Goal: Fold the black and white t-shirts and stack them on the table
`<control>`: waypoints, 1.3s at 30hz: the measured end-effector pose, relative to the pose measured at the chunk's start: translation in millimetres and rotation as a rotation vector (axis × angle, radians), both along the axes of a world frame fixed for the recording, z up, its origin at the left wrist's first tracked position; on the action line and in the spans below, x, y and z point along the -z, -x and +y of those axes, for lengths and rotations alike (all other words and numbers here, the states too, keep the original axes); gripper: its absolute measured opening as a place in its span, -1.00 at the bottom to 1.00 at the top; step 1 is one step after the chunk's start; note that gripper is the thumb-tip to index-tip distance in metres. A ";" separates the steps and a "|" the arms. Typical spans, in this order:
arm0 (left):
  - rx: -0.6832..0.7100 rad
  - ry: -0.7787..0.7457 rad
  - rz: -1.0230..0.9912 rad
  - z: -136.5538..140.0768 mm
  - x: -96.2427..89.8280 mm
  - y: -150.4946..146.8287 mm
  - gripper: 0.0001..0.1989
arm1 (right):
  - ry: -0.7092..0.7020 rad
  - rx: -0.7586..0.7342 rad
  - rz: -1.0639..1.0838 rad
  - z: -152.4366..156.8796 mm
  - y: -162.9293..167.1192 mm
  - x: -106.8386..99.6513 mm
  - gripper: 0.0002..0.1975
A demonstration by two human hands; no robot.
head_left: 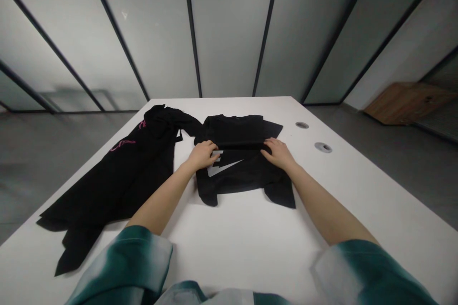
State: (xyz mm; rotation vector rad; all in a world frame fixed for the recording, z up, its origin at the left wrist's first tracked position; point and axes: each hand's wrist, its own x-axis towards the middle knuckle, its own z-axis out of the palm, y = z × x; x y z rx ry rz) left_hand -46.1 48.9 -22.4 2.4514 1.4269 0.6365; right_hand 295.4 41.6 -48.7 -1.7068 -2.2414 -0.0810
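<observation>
A black T-shirt [238, 171] with a white swoosh and lettering lies partly folded on the white table, a crease running across its middle. At the left end of that crease, my left hand [202, 155] has its fingers and thumb closed on the fabric, beside the white print. My right hand [281, 153] grips the right end of the crease in the same way. The fabric between thumb and fingers is partly hidden in both hands. Sleeve-like ends stick out at the near corners and at the far right.
A long black garment [132, 171] with pink marks is spread along the left, touching or nearly touching the T-shirt at the back. Two round metal grommets [323, 147] sit in the white table [236, 243] at right. Frosted glass panels [229, 28] stand behind; a wooden piece [404, 102] is far right.
</observation>
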 end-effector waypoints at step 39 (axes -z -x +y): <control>-0.181 0.069 0.409 -5.1 10.1 -2.5 -0.24 | 0.094 0.440 0.132 28.9 -67.2 -9.6 -0.47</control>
